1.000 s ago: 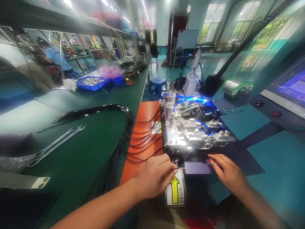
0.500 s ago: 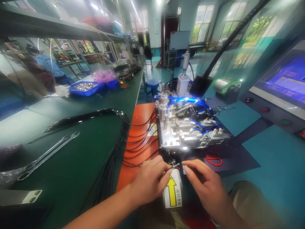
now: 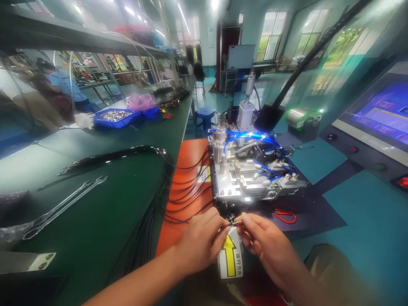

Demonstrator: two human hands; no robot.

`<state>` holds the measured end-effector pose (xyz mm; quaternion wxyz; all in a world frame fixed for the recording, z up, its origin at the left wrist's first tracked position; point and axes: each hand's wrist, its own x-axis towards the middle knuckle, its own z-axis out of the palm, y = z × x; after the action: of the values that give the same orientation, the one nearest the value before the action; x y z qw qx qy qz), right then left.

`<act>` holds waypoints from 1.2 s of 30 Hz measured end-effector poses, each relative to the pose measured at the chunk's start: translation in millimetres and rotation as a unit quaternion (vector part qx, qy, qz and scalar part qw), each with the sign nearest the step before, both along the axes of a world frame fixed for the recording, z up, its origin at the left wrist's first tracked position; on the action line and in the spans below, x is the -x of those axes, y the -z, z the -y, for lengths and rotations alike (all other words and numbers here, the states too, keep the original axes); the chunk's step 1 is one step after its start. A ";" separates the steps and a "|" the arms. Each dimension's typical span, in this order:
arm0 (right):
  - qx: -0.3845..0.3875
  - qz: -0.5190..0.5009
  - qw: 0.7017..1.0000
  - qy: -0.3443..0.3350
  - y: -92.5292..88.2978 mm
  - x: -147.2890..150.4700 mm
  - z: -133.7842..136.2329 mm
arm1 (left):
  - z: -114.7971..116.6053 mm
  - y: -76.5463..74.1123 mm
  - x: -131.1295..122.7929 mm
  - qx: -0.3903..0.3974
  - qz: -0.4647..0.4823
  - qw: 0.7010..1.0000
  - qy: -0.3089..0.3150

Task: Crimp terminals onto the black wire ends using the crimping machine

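Note:
In front of the machine [image 3: 255, 180], my left hand [image 3: 202, 240] pinches a thin black cable [image 3: 231, 224] between thumb and forefinger. My right hand [image 3: 270, 240] is closed by its fingertips on the cable's tip, where thin wires come out; a bit of red shows there. The fingers hide most of that tip. Just below both hands is a white label [image 3: 230, 263] with a yellow arrow. Several black cables [image 3: 188, 197] run across the orange board [image 3: 193, 148] to the machine's left edge.
Red-handled scissors [image 3: 285, 214] lie right of my hands. Two wrenches [image 3: 65, 208] and a cable bundle [image 3: 127, 153] rest on the green bench [image 3: 105, 229]. A blue tray [image 3: 117, 121] of small metal parts stands farther back. A screen panel [image 3: 379, 110] is at right.
My right hand has moved left and closed its fingertips on the wire end, which stuck out free before. My left hand keeps its pinch in the same place.

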<state>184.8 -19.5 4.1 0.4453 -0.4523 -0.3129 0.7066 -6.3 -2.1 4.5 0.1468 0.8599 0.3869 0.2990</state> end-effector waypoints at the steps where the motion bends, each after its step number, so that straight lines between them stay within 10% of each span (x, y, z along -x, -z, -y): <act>1: 0.004 -0.007 1.000 0.000 -0.8 0.2 0.6 | 0.0 0.1 0.1 0.001 -0.002 1.000 0.000; 22: 0.005 -0.017 1.000 -0.021 1.5 2.3 1.2 | 0.0 1.5 0.0 0.016 0.000 1.000 -0.007; 36: -0.156 0.321 0.934 -0.005 5.9 2.4 5.8 | 1.4 -0.2 1.4 0.050 -0.013 0.999 0.003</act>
<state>182.4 -25.3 -1.8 0.3827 -0.5781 -0.5476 0.4685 -7.7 -3.5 4.6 0.1855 0.8565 0.4007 0.2673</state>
